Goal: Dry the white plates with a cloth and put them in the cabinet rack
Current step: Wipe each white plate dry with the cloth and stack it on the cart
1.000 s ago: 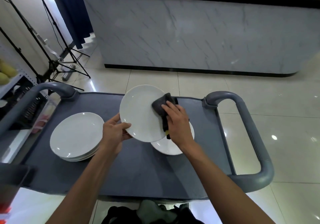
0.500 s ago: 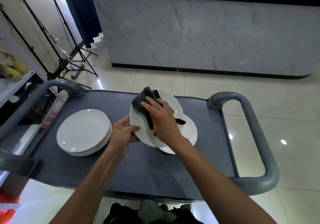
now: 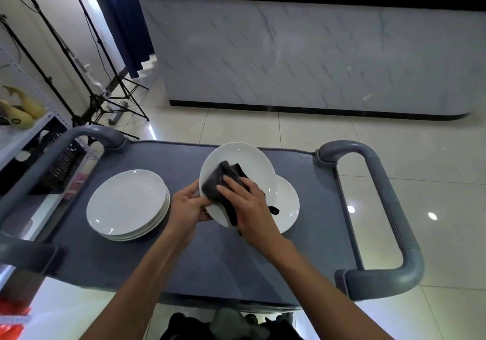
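Fingers [image 3: 231,185] press dark cloth [image 3: 223,179] on glossy white plate [image 3: 244,159].

One head-worn wide-angle view looks forward and down, close over the grey cart [image 3: 236,266], with the floor [image 3: 394,155] beyond.

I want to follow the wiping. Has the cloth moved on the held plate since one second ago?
Yes. The cloth has gone from the plate's right edge to its left side, near the left hand, under the right hand.
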`<state>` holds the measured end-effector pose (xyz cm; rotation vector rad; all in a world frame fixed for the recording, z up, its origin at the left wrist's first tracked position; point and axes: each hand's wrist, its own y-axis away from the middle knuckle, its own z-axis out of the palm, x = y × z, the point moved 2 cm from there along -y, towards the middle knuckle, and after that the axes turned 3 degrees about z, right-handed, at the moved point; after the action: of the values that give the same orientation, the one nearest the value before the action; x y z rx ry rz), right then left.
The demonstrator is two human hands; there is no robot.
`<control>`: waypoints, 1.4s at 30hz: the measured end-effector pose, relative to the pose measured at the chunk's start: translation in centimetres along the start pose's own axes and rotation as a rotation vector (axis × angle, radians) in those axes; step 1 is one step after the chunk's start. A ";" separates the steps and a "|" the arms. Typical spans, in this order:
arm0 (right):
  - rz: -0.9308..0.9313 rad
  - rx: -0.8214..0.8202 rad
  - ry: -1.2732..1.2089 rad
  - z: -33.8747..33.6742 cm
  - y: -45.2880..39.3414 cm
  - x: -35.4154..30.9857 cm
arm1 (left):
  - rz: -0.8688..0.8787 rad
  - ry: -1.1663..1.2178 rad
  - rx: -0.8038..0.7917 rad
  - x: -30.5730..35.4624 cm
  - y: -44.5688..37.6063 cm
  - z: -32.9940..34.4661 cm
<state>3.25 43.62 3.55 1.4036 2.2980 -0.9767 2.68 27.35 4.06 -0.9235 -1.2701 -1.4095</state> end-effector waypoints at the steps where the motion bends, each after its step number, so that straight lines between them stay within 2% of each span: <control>1: -0.006 0.005 0.007 -0.1 -0.4 0.0 | -0.006 -0.011 -0.006 0.0 0.0 0.1; 8: 0.005 0.074 0.078 -1.3 -4.4 0.5 | -0.032 0.014 -0.027 -0.1 0.4 0.3; 11: 0.081 0.140 0.100 -2.0 -5.8 1.7 | -0.013 0.027 -0.006 0.2 0.6 0.1; 20: 0.240 0.163 0.200 -2.4 -4.5 5.0 | 0.040 0.118 0.203 0.8 0.5 -0.9; 24: 0.213 0.121 0.243 -1.3 -2.3 4.6 | 0.043 0.165 0.251 1.2 0.1 -0.7; 29: 0.181 0.034 0.148 -0.1 -0.5 1.9 | 0.066 0.179 0.268 1.6 -0.4 -0.4; 37: -0.014 -0.072 0.090 0.0 2.0 -1.6 | 0.050 0.189 0.300 1.5 -0.5 -1.3; 42: 0.033 -0.022 0.103 -0.7 2.0 0.5 | 0.031 0.177 0.296 1.1 -0.3 -1.7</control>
<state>4.80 45.01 3.00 1.5114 2.3424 -0.8868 2.23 25.50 4.77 -0.6015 -1.2818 -1.2098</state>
